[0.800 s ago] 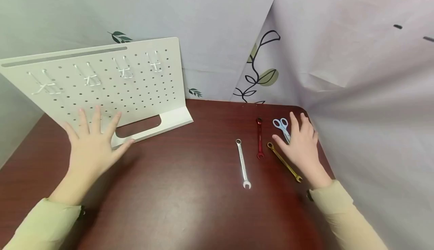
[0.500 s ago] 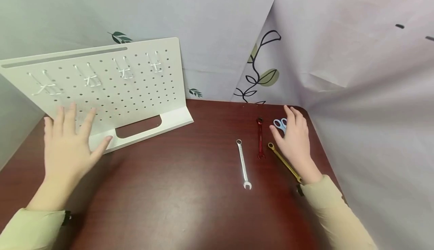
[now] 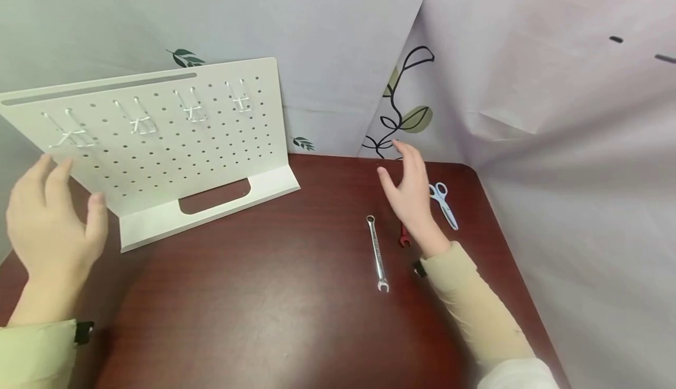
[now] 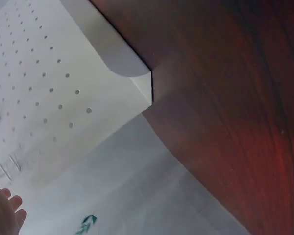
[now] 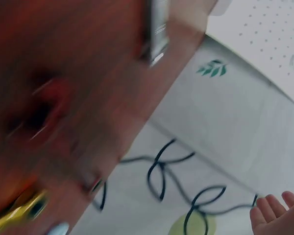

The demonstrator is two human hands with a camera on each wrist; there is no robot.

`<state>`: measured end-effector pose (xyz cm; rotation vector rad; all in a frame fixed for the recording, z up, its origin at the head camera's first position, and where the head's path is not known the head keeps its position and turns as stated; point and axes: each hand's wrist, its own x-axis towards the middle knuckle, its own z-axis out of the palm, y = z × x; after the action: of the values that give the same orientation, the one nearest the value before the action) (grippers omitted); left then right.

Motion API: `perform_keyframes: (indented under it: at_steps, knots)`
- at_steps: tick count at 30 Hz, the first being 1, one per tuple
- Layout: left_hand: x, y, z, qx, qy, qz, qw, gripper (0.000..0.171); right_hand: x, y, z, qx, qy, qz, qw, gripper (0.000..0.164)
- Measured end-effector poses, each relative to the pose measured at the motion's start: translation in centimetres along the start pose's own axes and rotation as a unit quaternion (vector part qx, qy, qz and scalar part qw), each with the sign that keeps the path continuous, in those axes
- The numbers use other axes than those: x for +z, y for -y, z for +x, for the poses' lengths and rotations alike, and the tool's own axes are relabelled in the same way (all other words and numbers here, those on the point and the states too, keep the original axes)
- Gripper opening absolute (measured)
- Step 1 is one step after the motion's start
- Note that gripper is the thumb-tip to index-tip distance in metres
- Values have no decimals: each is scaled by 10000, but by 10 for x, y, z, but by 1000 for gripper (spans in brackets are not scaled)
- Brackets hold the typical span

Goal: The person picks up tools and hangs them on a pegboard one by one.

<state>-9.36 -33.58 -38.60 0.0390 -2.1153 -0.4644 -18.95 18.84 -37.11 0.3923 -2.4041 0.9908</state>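
Observation:
My right hand (image 3: 412, 195), fingers relaxed and thumb apart, hovers over the red wrench (image 3: 404, 237) and hides most of it. Left of that hand a silver wrench (image 3: 377, 254) lies on the table, while light blue scissors (image 3: 445, 204) lie to its right. A yellow wrench (image 5: 19, 213) shows in the right wrist view; my right arm covers it in the head view. At the far left, my left hand (image 3: 53, 225) is held in front of the white pegboard (image 3: 222, 137), fingers loosely bent, with nothing in it.
The pegboard carries several white hooks (image 3: 139, 122) along its upper part and stands on a bent foot with a cutout. A dark red wooden table (image 3: 253, 295) lies beneath everything. Pale cloth (image 3: 338, 54) with leaf prints hangs behind and to the right.
My right hand has moved left, from over the scissors and yellow wrench to over the red wrench, uncovering the scissors. My left hand has shifted left and its fingers have bent more.

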Motion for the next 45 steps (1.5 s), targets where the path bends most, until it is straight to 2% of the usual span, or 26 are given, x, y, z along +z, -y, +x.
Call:
perform_keyframes:
  at_steps: [6,9,11,13,15,19,22,24,25,28,32,35,39,45]
  knots:
    - [-2,13,6,-802,7,-190,9966,61,32,24,20,27,23,1002,9950,53]
    - [-5,5,9,-1467,-5,-358,9885,55,48,36,29,184,119,1483,9887,51]
    - [-4,2,11,-2018,-97,-520,9780,50,59,44,34,298,209,1694,9849,50]
    - [-3,0,12,-2583,-116,-613,9641,48,70,51,39,397,299,1874,9810,49]
    - [1,8,14,-3096,-186,-788,9474,46,82,57,43,497,391,2084,9760,48]
    - [6,18,18,-3795,-98,-889,9209,45,104,66,51,771,619,2611,9602,47]
    - [9,24,20,-4164,-46,-1089,9026,43,121,70,56,1009,819,2980,9457,47]
    - [12,27,21,-4444,-151,-1436,8841,40,130,73,59,1158,948,3101,9389,48]
    - [14,28,21,-4557,-259,-1683,8737,39,134,75,61,1221,1002,3100,9375,48]
    - [18,32,19,-4765,-730,-2642,8353,33,145,80,66,1358,1193,2992,9369,50]
    - [24,31,13,-4864,-827,-3180,8096,32,154,86,73,1479,1425,2787,9382,52]
    - [26,27,10,-4933,-468,-2866,8199,38,161,89,77,1548,1531,2631,9399,54]
    - [29,20,10,-4935,-272,-2754,8245,40,169,92,82,1572,1602,2419,9440,56]
    - [33,10,10,-4902,-459,-3280,8062,34,173,94,84,1602,1719,2450,9406,57]
